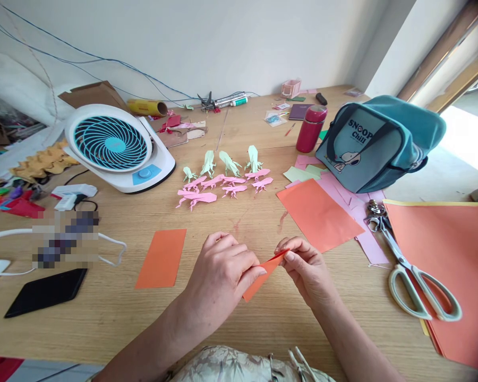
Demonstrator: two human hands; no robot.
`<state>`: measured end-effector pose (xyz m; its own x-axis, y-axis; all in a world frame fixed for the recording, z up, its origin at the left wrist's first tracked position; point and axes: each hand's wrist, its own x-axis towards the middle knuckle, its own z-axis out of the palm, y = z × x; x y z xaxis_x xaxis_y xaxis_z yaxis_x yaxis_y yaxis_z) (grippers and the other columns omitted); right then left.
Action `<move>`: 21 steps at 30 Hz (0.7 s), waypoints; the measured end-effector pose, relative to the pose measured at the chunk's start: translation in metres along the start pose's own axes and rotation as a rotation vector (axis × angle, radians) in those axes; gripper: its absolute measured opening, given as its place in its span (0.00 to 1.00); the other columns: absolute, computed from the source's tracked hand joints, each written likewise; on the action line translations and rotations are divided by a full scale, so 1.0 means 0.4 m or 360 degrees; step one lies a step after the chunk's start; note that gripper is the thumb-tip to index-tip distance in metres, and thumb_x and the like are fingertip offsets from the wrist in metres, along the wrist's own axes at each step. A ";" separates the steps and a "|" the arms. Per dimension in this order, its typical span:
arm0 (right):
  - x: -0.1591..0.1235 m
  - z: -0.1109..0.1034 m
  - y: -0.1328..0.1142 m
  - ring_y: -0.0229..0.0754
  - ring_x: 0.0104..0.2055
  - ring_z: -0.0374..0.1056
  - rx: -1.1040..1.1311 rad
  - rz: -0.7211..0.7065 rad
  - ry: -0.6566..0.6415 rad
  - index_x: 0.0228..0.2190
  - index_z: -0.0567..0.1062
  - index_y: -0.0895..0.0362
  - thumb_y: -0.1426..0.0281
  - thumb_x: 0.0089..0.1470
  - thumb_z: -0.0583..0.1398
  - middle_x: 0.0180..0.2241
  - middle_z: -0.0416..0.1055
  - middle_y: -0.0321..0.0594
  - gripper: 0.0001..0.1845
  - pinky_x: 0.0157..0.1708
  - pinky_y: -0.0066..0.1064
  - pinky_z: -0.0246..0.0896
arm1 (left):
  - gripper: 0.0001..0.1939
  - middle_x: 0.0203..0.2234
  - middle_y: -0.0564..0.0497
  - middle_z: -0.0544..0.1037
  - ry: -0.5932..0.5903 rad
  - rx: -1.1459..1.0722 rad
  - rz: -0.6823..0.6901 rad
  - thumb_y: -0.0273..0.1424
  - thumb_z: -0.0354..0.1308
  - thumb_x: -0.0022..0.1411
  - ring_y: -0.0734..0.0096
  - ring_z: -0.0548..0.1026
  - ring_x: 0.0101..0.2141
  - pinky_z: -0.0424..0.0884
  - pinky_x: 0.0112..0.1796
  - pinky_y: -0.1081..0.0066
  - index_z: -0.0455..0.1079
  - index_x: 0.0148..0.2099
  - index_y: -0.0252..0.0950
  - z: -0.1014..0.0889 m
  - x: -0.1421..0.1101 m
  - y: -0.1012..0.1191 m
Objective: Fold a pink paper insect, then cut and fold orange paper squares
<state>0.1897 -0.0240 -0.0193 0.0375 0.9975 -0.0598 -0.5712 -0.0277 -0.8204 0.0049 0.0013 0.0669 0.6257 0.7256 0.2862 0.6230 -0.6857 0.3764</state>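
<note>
Left grip (224, 269): mine, back of the hand uppermost, thumb and forefinger pinching the folded orange paper (258, 284) near its upper left edge. Right grip (307, 271): thumb and fingertips pinch the same piece at its upper right end, where a darker inner layer shows between the edges. The piece sits between my two hands, in front of me, tilted, its lower corner pointing down toward me. Cannot tell whether that corner touches the tabletop (115, 331).

Left of my left grip, flat and apart from it: an orange paper rectangle (161, 259). Beyond my right grip: a larger orange sheet (318, 215), partly over pink paper strips (371, 246). Farther right, metal scissors with pale handles (406, 265) lie with the handles over a stack of orange sheets (466, 265), blades toward the Snoopy bag (364, 148).

Ahead of my hands, a group of folded-paper insects: pink ones (199, 198) nearer me, four green ones (254, 157) mostly behind them. To their left, a white fan (113, 143) with a blue grille, tilted upward; to their right, a red thermos (311, 130), upright, just beside the bag. Far left, near the front: a dark flat slab (47, 293), possibly a phone or tablet, lying on the tabletop.
</note>
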 end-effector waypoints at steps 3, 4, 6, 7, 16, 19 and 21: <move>0.001 0.001 -0.001 0.36 0.30 0.64 0.0011 -0.0004 -0.0005 0.26 0.80 0.51 0.63 0.46 0.71 0.28 0.71 0.35 0.07 0.33 0.28 0.61 | 0.09 0.22 0.57 0.74 -0.0004 -0.0005 0.0013 0.29 0.62 0.63 0.71 0.66 0.29 0.59 0.41 0.65 0.71 0.29 0.36 -0.001 -0.001 0.001; 0.001 0.001 -0.001 0.36 0.30 0.64 0.0012 -0.0007 -0.0007 0.26 0.80 0.51 0.64 0.46 0.71 0.28 0.71 0.35 0.07 0.33 0.28 0.61 | 0.09 0.22 0.57 0.74 -0.0004 -0.0005 0.0014 0.29 0.62 0.63 0.71 0.66 0.29 0.59 0.41 0.65 0.71 0.29 0.36 -0.002 -0.001 0.001; 0.001 0.001 -0.001 0.36 0.30 0.64 0.0012 -0.0008 -0.0015 0.26 0.80 0.51 0.64 0.47 0.71 0.27 0.71 0.35 0.07 0.32 0.27 0.60 | 0.09 0.22 0.57 0.74 -0.0003 -0.0003 0.0015 0.29 0.62 0.63 0.71 0.66 0.28 0.59 0.41 0.65 0.71 0.29 0.36 -0.003 -0.001 0.003; 0.001 0.000 -0.001 0.35 0.31 0.64 0.0013 -0.0009 -0.0020 0.26 0.80 0.51 0.64 0.47 0.71 0.27 0.71 0.35 0.07 0.32 0.27 0.60 | 0.09 0.22 0.57 0.74 0.0000 -0.0001 0.0018 0.29 0.62 0.64 0.72 0.66 0.28 0.59 0.41 0.65 0.71 0.29 0.36 -0.003 -0.001 0.003; 0.000 -0.003 0.002 0.34 0.31 0.64 0.0017 -0.0024 -0.0046 0.27 0.80 0.51 0.64 0.48 0.70 0.28 0.72 0.34 0.06 0.33 0.25 0.60 | 0.09 0.22 0.57 0.74 0.0008 0.0000 0.0034 0.30 0.62 0.63 0.71 0.66 0.28 0.59 0.41 0.65 0.71 0.29 0.36 0.002 0.002 0.002; 0.000 -0.003 0.002 0.34 0.31 0.64 0.0004 -0.0024 -0.0035 0.26 0.80 0.51 0.64 0.48 0.70 0.28 0.72 0.34 0.06 0.33 0.25 0.60 | 0.10 0.22 0.57 0.74 0.0007 0.0008 0.0031 0.30 0.62 0.63 0.71 0.66 0.28 0.59 0.41 0.65 0.71 0.29 0.36 -0.001 0.002 0.004; 0.001 -0.003 0.000 0.35 0.31 0.63 -0.0011 -0.0025 -0.0020 0.26 0.79 0.51 0.64 0.47 0.70 0.28 0.72 0.35 0.06 0.33 0.26 0.60 | 0.10 0.22 0.57 0.74 -0.0001 0.0010 0.0030 0.30 0.62 0.64 0.72 0.66 0.28 0.59 0.41 0.65 0.71 0.29 0.36 -0.002 0.002 0.004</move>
<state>0.1906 -0.0238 -0.0198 0.0359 0.9986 -0.0399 -0.5651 -0.0127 -0.8249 0.0060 0.0007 0.0684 0.6377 0.7126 0.2925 0.6141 -0.6995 0.3654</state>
